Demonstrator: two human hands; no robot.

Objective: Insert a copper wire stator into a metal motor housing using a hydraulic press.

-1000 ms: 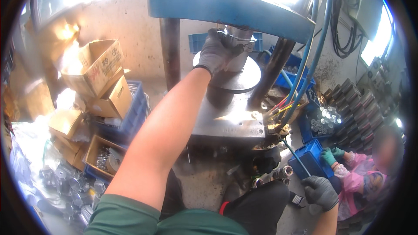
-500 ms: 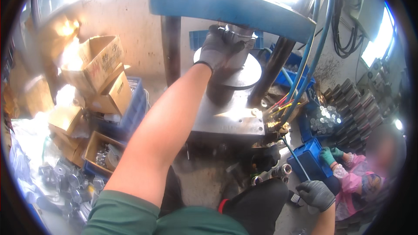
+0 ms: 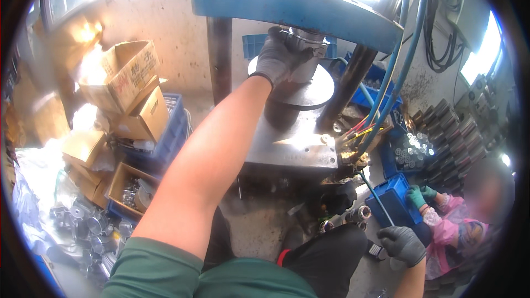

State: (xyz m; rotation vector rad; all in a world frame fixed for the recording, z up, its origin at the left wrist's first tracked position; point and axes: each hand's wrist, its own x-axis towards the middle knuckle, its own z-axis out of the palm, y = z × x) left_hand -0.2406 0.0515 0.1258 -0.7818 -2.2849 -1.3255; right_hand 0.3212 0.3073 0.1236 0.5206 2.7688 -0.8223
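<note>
My left hand (image 3: 279,58), in a grey glove, is curled around the side of a silvery metal part (image 3: 312,42), which is at one o'clock, just below the blue beam (image 3: 292,5). At four o'clock, my gloved right hand (image 3: 403,245) is closed around the end of a thin rod (image 3: 378,200).

The camera is worn on my head, the left one of two side by side, and it looks down and forward over my own body. Very near to it, at the lower edge, is my green shirt (image 3: 254,282). From there the view follows my left arm (image 3: 207,171) up to my left hand (image 3: 280,55), above the middle. My right hand (image 3: 403,245) shows at lower right. The view is very wide, so the blue beam (image 3: 292,3) near the top looks bent.
</note>
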